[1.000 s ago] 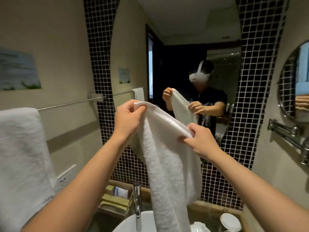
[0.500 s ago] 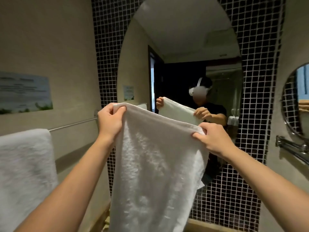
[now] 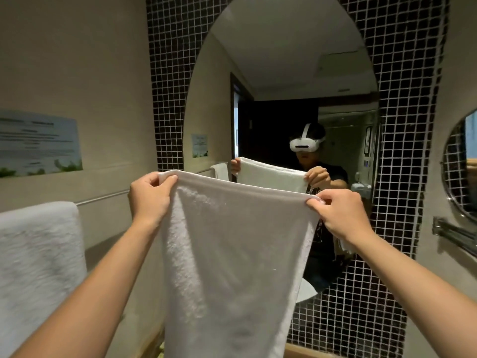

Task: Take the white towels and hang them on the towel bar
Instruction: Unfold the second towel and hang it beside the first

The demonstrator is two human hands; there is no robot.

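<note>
A white towel [image 3: 232, 259] hangs spread flat in front of me, its top edge stretched level. My left hand [image 3: 148, 196] pinches the top left corner and my right hand [image 3: 338, 213] pinches the top right corner. On the left wall runs a thin metal towel bar [image 3: 103, 198]. A second white towel [image 3: 38, 259] hangs over the bar at the far left. The held towel is to the right of the bar and apart from it; its lower end runs out of the frame.
An arched mirror [image 3: 271, 73] on dark mosaic tile faces me and reflects a person holding the towel. A round mirror [image 3: 462, 166] on a metal arm [image 3: 454, 233] juts from the right wall. A printed sign [image 3: 38, 143] is fixed on the left wall.
My hands moved apart and pulled the bunched towel out flat, then raised it a little. The view tilted upward, so the basin and tap dropped out of sight.
</note>
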